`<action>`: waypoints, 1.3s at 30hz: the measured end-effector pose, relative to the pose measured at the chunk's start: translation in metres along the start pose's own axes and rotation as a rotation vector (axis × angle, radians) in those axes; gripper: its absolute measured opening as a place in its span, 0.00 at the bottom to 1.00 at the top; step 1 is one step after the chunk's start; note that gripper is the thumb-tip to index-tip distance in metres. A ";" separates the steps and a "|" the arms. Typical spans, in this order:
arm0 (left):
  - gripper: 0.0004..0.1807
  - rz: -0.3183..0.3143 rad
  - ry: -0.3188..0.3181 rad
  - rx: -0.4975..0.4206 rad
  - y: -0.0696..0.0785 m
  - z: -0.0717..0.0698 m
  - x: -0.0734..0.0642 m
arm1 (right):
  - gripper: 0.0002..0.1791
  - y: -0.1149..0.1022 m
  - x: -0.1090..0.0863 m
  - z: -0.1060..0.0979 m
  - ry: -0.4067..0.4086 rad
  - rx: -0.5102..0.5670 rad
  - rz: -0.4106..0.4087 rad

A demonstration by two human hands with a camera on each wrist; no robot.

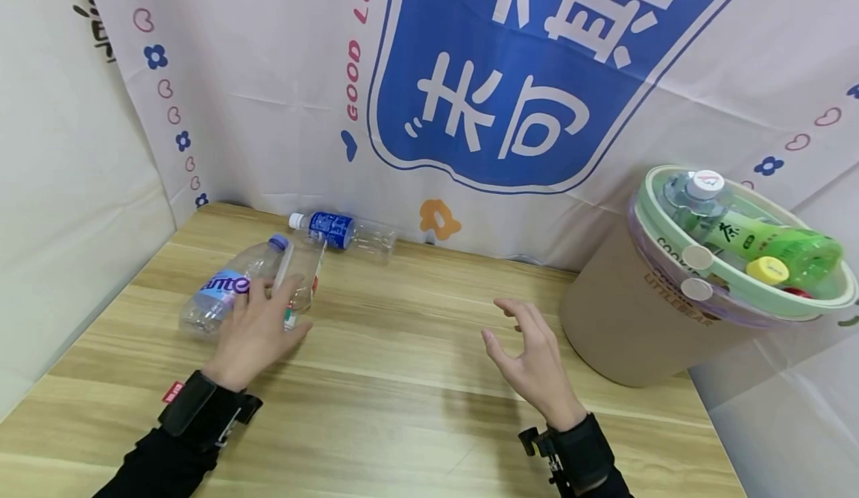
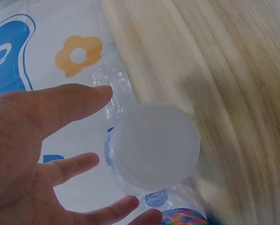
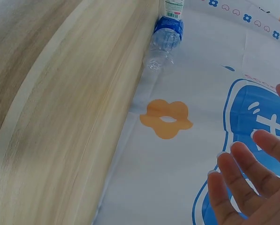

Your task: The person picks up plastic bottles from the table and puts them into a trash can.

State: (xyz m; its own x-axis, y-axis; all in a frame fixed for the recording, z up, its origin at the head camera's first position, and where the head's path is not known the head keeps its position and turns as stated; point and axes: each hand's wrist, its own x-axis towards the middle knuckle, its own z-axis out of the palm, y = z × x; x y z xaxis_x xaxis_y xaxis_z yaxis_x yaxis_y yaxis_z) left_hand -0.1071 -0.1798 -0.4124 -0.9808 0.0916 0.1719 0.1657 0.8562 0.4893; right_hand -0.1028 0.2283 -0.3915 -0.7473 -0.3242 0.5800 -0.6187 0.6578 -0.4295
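My left hand (image 1: 258, 334), fingers spread, reaches over a clear container with a round whitish lid (image 2: 151, 147). Whether the fingertips touch it I cannot tell. To its left lies a large clear bottle (image 1: 231, 285) with a blue cap and a purple-and-blue label. Behind them a clear bottle with a dark blue label (image 1: 330, 229) and white cap lies along the back edge. My right hand (image 1: 533, 364) hovers over the table with loosely bent fingers, holding nothing; its fingers (image 3: 238, 171) are spread in the right wrist view.
A beige bin (image 1: 624, 311) with a pale green rim stands at the right. Several bottles lie in its top, among them a green tea bottle (image 1: 772, 241). A printed white cloth (image 1: 282, 95) hangs behind the wooden table (image 1: 376, 408).
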 end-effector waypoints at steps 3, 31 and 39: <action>0.38 0.004 0.007 0.018 0.001 0.002 0.002 | 0.26 0.000 -0.001 -0.001 -0.001 -0.001 0.003; 0.37 0.012 0.041 -0.056 -0.001 0.011 0.003 | 0.25 0.003 -0.007 -0.006 0.008 -0.007 -0.004; 0.35 0.087 0.098 -0.076 0.007 0.006 0.001 | 0.25 0.006 -0.012 -0.011 0.003 -0.026 0.010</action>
State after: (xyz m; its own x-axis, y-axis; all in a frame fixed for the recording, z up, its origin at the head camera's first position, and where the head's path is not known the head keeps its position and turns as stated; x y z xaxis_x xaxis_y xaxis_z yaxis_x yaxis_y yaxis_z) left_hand -0.1071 -0.1709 -0.4139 -0.9484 0.1102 0.2972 0.2601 0.8062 0.5314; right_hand -0.0950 0.2438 -0.3932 -0.7523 -0.3154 0.5784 -0.6050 0.6783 -0.4171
